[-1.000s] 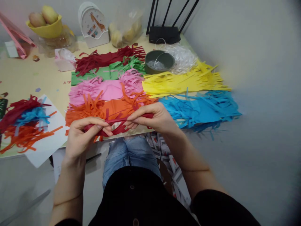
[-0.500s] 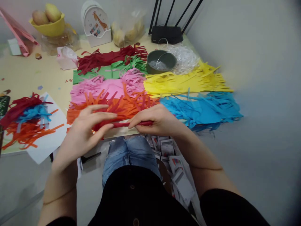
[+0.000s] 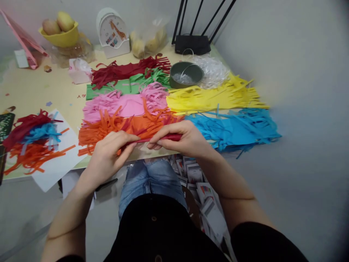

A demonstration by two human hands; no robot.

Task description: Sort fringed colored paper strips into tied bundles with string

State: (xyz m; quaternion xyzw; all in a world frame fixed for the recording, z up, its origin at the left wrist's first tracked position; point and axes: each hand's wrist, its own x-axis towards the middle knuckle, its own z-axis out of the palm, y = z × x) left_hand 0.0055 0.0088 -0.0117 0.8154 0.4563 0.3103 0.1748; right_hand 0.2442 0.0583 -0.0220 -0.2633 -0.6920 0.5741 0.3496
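Observation:
A narrow roll of dark red fringed paper (image 3: 172, 137) runs between my hands above the table's front edge. My right hand (image 3: 180, 137) pinches it with thumb and fingers, and its end shows inside the palm. My left hand (image 3: 116, 151) is closed on the other part of the roll, thumb below and fingers on top. Red strips spread out behind the hands, over the orange fringed paper (image 3: 100, 129). Blue fringed paper (image 3: 237, 127) lies just right of my right hand. Pink fringed paper (image 3: 131, 103) and yellow fringed paper (image 3: 212, 97) lie farther back.
Green (image 3: 122, 86) and dark red fringed paper (image 3: 128, 70) lie at the back. A dark green pail (image 3: 187, 82) stands beside clear plastic strands (image 3: 214, 71) and a black router (image 3: 192, 44). Cut scraps (image 3: 40, 133) rest on white paper (image 3: 60, 160) at left. A wall (image 3: 305, 109) borders the right.
My left hand has closed its fingers and thumb onto the red roll, where they were spread apart around it. My right hand keeps its pinch, nearly in place.

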